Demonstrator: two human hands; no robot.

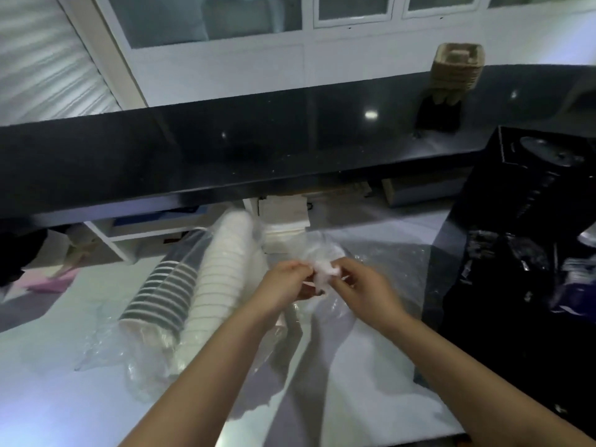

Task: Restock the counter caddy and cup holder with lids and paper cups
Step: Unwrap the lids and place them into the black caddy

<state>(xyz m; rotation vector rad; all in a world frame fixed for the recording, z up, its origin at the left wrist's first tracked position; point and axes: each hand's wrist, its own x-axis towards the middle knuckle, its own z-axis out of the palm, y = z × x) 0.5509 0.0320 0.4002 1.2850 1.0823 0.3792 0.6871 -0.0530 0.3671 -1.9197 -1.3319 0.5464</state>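
Two hands meet over the white worktop (48, 398): our left hand (283, 282) and right hand (361, 285) each pinch the gathered, twisted neck of a clear plastic sleeve (322, 269), fingers curled round the film from opposite sides. We judge this to be the unwrapping step, before anything goes into a caddy or cup holder; neither of those can be made out with certainty from here.

Just left of our hands lie two more sleeved stacks on their sides, touching each other: a long stack of plain white paper cups (219, 285) and a shorter stack of white cups with dark bands (161, 295), both partly in loose clear wrap. What the sleeve in our grip contains is hidden by glare and blur.

Several things could go wrong. If we tear the neck too sharply, the film may split down its length and spill the contents across the worktop. A jerk leftward could knock the white stack, which lies on its side and would roll. Loose wrap underfoot of our wrists may snag. Beyond, a glossy black counter ledge (225, 150) carries a stack of brown pulp trays (458, 69), well apart from our work.
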